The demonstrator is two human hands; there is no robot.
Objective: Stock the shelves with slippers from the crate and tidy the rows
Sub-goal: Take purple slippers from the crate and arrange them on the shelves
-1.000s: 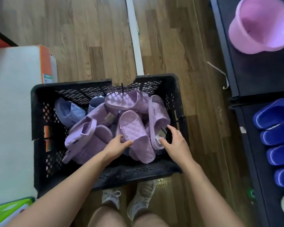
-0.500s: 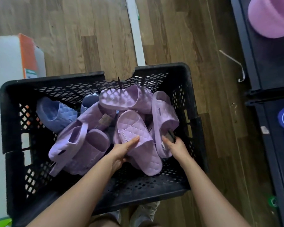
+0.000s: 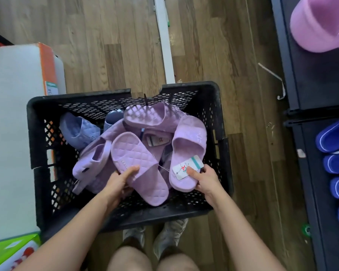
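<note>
A black crate (image 3: 34,133) was seen on the wooden floor (image 3: 106,45), filled with a loose heap of lilac slippers. One quilted slipper (image 3: 133,159) was gripped at its side by the left hand (image 3: 118,180), with the thumb laid on top and the fingers curled beneath. The heel of a second lilac slipper (image 3: 188,141) was clamped by the right hand (image 3: 205,179), whose thumb was pressed on a paper tag (image 3: 187,169). Both slippers were held inside the crate, over the heap. At the right, dark blue slippers (image 3: 335,133) were lined up on a dark shelf (image 3: 309,173).
</note>
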